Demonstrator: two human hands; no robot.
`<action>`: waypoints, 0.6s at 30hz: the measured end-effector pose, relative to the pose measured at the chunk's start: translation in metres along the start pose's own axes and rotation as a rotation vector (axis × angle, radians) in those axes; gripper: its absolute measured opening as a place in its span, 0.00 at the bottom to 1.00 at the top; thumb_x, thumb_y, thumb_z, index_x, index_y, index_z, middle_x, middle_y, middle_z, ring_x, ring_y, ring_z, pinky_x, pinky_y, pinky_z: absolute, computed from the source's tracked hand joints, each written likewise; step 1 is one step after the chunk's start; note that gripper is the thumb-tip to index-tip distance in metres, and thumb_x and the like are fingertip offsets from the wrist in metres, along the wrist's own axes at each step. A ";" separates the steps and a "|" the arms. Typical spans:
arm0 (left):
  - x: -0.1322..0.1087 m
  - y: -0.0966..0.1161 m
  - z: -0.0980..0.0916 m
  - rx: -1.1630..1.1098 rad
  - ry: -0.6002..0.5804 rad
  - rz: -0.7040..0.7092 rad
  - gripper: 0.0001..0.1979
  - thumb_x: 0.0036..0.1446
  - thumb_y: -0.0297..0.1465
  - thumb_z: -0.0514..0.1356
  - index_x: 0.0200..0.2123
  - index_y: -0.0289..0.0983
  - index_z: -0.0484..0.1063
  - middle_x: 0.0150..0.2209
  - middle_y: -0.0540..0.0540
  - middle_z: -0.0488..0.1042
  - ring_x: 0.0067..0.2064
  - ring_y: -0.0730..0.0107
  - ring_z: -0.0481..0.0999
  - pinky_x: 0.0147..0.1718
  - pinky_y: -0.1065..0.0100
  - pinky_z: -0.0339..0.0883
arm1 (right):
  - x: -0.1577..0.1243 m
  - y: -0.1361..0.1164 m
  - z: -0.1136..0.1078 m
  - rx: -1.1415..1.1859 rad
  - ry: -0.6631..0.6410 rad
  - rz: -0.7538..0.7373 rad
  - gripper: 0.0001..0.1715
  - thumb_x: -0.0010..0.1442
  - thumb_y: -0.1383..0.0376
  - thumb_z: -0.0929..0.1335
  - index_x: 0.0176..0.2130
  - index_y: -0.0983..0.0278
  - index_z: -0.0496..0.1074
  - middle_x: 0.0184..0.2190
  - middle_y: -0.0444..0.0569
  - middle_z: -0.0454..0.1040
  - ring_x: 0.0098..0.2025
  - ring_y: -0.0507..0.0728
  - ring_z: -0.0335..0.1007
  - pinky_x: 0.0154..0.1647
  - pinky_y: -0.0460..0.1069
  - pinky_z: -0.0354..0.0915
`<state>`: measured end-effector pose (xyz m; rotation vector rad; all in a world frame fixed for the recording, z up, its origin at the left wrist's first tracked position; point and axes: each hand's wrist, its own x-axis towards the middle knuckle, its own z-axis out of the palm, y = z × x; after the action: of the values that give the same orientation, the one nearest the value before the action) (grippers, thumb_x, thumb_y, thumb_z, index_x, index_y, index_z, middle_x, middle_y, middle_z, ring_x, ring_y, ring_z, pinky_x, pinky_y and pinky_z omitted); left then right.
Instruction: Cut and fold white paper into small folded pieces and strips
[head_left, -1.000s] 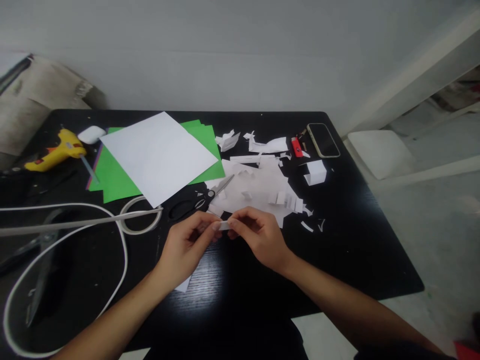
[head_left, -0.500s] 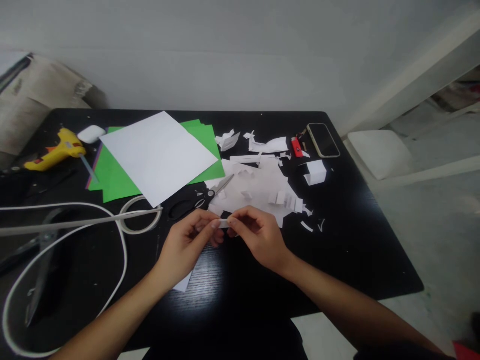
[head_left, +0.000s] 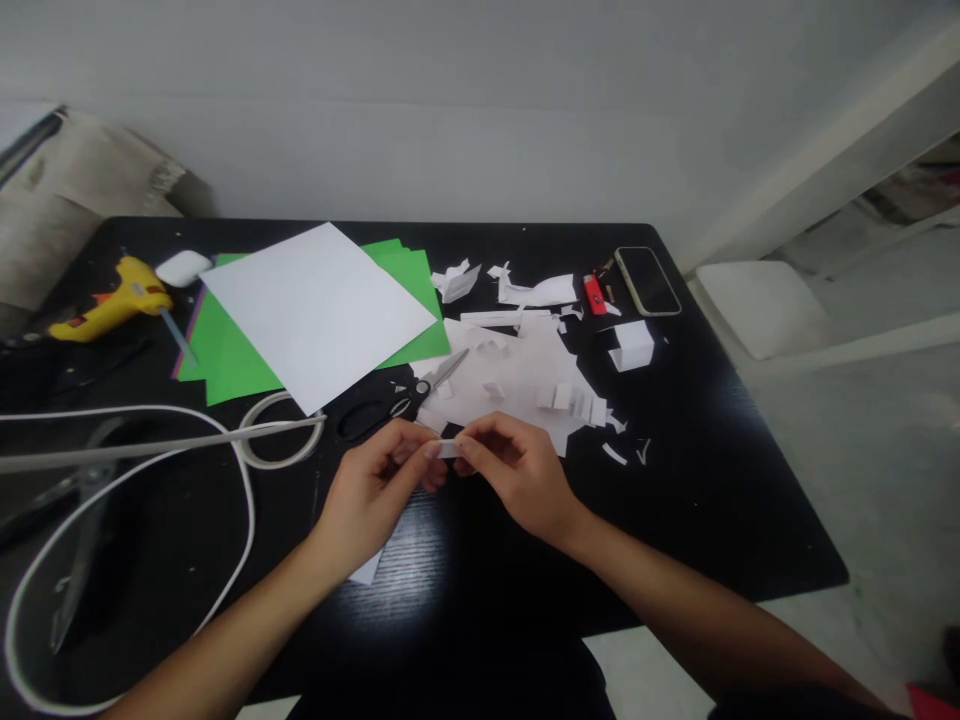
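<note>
"What was in the hands?"

"One short, narrow strip of white paper (head_left: 448, 449), held roughly level over the black, wood-grained desk (head_left: 675, 500). Left hand (head_left: 371, 485): thumb and fingers pinching the strip's left end. Right hand (head_left: 521, 475): likewise, upon the right end. A little of the strip showed between them."

"And just beyond?"

"One broad, ragged-edged sheet of white paper (head_left: 517, 385), lying flat and strewn with smaller white offcuts. One pair of black-handled, grey-bladed scissors (head_left: 422, 387), pointing away to the right, tips over that sheet."

"Left side of the desk?"

"Several bright green paper sheets (head_left: 244, 365), stacked. Upon them, one large, plain white sheet (head_left: 322, 320), set askew, a corner turned towards the person. Farther left, one yellow plastic glue gun (head_left: 124, 305), a pale translucent stick (head_left: 178, 337) reaching from it to the green sheets. One small, rounded white object (head_left: 184, 268) lay just beside the gun. Nearer the person, one white cord (head_left: 253, 512), loosely looped."

"Right side?"

"One dark-screened phone with a pale edge (head_left: 649, 281), near the far right corner. One small, red, oblong object (head_left: 594, 295) near it; too small to identify. One folded white paper piece (head_left: 634, 345), nearer the person than either, well apart from the right hand."
</note>
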<state>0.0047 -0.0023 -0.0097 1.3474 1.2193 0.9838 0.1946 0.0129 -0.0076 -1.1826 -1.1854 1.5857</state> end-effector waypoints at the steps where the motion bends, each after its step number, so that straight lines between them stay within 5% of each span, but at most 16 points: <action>1: 0.000 0.000 0.000 0.012 -0.001 0.002 0.07 0.68 0.34 0.62 0.39 0.37 0.77 0.27 0.50 0.80 0.28 0.72 0.80 0.31 0.71 0.77 | 0.000 0.000 0.000 0.002 -0.005 -0.002 0.18 0.59 0.51 0.77 0.35 0.62 0.78 0.30 0.45 0.79 0.32 0.55 0.79 0.38 0.51 0.76; 18: -0.005 -0.006 -0.002 0.095 -0.021 0.059 0.06 0.70 0.33 0.60 0.42 0.38 0.76 0.29 0.50 0.81 0.31 0.74 0.81 0.32 0.74 0.76 | -0.001 -0.001 0.000 -0.012 -0.005 0.010 0.16 0.60 0.52 0.77 0.34 0.62 0.79 0.28 0.45 0.79 0.31 0.55 0.78 0.36 0.51 0.74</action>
<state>0.0011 -0.0071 -0.0152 1.4720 1.2294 0.9606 0.1951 0.0123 -0.0068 -1.1948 -1.1961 1.5923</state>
